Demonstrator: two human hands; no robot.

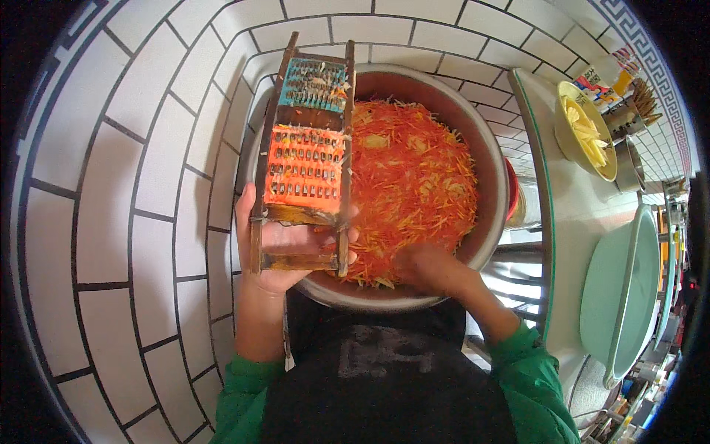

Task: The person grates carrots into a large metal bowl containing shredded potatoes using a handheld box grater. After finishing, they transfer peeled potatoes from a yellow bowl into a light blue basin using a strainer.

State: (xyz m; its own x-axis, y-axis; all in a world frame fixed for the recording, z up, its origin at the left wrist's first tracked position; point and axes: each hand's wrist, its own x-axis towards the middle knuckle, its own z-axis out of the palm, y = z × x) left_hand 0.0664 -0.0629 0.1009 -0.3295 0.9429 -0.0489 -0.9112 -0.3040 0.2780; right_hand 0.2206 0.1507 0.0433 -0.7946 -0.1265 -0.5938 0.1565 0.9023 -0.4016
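My left hand holds up a wooden-framed grater from beneath. Its frame carries a blue grating panel above an orange one, both with shreds stuck on them. Behind and to the right of it stands a large round metal basin of shredded orange and pale vegetables, with a few paler clumps on top. My right hand is down at the near side of the shreds, touching them. It is blurred, and its fingers are hard to make out, so its hold cannot be told.
White tiled walls stand close at the left and behind the basin. On the counter at the right are a yellow bowl of pale cut pieces, a metal pot, a metal holder with sticks and a large green plastic tub.
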